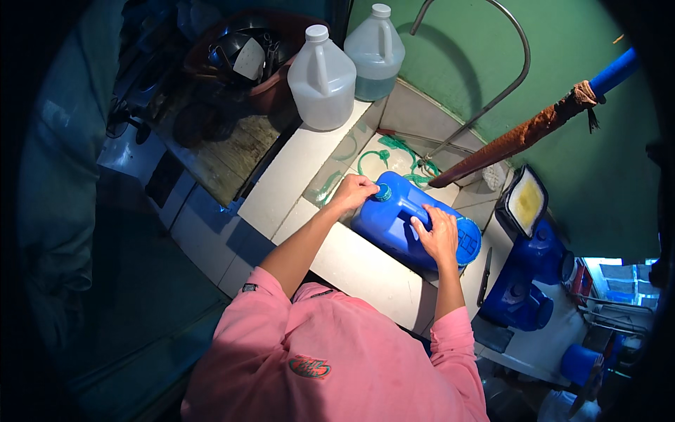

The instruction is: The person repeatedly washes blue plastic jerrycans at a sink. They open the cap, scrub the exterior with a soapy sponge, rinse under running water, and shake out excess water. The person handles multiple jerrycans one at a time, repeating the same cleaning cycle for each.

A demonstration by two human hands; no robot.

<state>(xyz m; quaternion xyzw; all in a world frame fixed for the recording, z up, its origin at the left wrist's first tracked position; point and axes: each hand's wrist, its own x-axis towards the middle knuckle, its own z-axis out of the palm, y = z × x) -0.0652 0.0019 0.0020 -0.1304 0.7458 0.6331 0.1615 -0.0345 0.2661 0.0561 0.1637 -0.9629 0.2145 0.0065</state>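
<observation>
A blue plastic water container point(385, 228) lies on its side on the white tiled ledge, beside the tiled basin. It has a small greenish-blue cap point(383, 192) at its left end and a wide blue lid point(469, 241) at its right end. My left hand point(356, 191) is closed, thumb and fingertips pinched at the small cap's edge. The fingers of my right hand point(439, 232) curl over the container's handle near the wide lid. Its palm side is hidden.
Two translucent jugs point(322, 88) stand on the ledge at the back. A green hose point(373, 163) coils in the basin, under a bent metal pipe point(526, 60). A knife point(485, 276) lies right of the container. More blue containers point(517, 299) stand further right.
</observation>
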